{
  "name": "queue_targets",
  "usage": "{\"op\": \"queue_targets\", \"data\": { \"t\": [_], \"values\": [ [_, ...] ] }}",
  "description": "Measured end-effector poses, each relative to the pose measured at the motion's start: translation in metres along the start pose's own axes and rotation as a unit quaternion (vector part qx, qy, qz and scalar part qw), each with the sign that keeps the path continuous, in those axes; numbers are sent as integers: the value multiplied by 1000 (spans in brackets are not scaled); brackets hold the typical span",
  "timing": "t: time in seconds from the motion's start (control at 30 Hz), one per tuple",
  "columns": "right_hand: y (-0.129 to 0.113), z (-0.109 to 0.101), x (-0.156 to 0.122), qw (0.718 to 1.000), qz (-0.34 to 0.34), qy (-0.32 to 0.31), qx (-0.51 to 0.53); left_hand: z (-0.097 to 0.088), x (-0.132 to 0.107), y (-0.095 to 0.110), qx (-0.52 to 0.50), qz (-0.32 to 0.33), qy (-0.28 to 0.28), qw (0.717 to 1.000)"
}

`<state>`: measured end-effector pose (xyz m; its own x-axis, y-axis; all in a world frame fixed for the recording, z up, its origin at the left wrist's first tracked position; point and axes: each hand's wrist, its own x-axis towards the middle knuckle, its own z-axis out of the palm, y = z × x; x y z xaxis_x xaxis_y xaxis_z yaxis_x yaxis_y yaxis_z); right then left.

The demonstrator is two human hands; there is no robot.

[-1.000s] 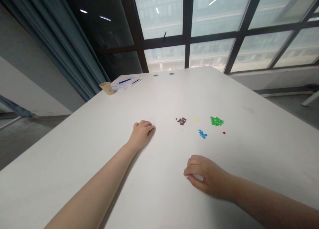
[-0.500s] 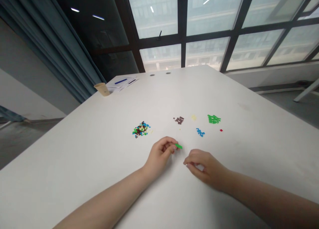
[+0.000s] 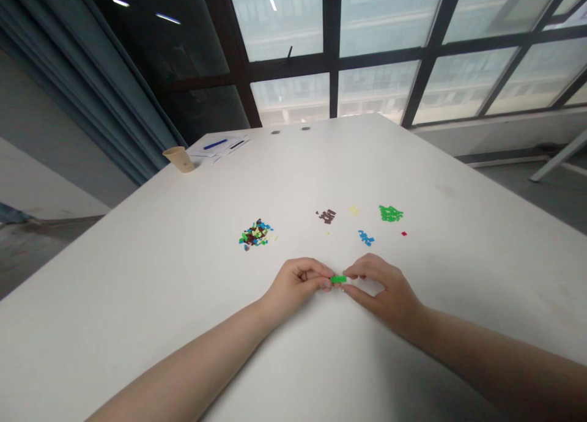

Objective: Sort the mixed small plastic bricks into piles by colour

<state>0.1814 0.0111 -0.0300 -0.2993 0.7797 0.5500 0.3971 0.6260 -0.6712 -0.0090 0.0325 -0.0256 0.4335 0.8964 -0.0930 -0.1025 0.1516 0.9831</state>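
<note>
My left hand (image 3: 302, 281) pinches a short green strip of small building bricks (image 3: 338, 279) between thumb and forefinger just above the white table. The strip points to the right and shows small bumps along it. At its right end is my right hand (image 3: 383, 287), with thumb and forefinger a little apart around that end; whether they touch it I cannot tell. Beyond the hands lie sorted piles: brown pieces (image 3: 327, 216), pale yellow pieces (image 3: 354, 211), blue pieces (image 3: 365, 238) and green pieces (image 3: 391, 213). One red piece (image 3: 404, 233) lies apart.
A mixed heap of coloured pieces (image 3: 255, 235) lies left of the sorted piles. At the far left of the table (image 3: 183, 257), a tan paper cup (image 3: 180, 159) stands beside papers (image 3: 202, 150) with a blue pen (image 3: 215, 144). Windows and a curtain (image 3: 105, 79) border the table.
The green strip in my left hand has moved slightly right and now lies level. My right hand's thumb and forefinger have parted and come up to the strip's free end. The view has shifted slightly.
</note>
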Motion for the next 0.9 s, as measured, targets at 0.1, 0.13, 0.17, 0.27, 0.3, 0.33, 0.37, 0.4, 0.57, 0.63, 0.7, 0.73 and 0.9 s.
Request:
{"op": "queue_targets", "data": {
  "t": [0.1,0.13,0.17,0.27,0.3,0.33,0.37,0.4,0.57,0.63,0.7,0.73,0.9],
  "values": [
    [0,-2,0,1000,-2,7,-1,0,1,0,8,-12,-25,1000],
    [1,-2,0,1000,-1,7,-2,0,1,1,13,-16,-35,999],
    [2,-2,0,1000,-2,6,-3,-1,1,1,18,-18,-42,999],
    [3,-2,0,1000,-3,-3,-7,-1,1,2,33,-22,-50,998],
    [3,-1,-1,1000,-5,-5,-9,-1,1,2,37,-23,-51,998],
    [2,-1,-1,1000,-8,-7,-13,-1,2,2,41,-24,-52,998],
    [1,0,0,1000,-11,-8,-17,-2,2,2,44,-25,-53,997],
    [0,0,1,1000,-15,-9,-22,-2,3,1,47,-26,-51,997],
    [20,-23,20,994,-23,37,-95,-5,4,-5,105,6,-45,993],
    [46,-45,30,984,16,97,-150,-7,3,-6,186,28,-88,978],
    [75,-69,36,968,92,97,-215,-8,2,-4,281,61,-153,945],
    [88,-80,37,957,143,85,-236,-8,1,-3,319,84,-183,926],
    [119,-104,32,933,282,20,-223,-5,0,5,394,135,-227,880]
  ]
}}
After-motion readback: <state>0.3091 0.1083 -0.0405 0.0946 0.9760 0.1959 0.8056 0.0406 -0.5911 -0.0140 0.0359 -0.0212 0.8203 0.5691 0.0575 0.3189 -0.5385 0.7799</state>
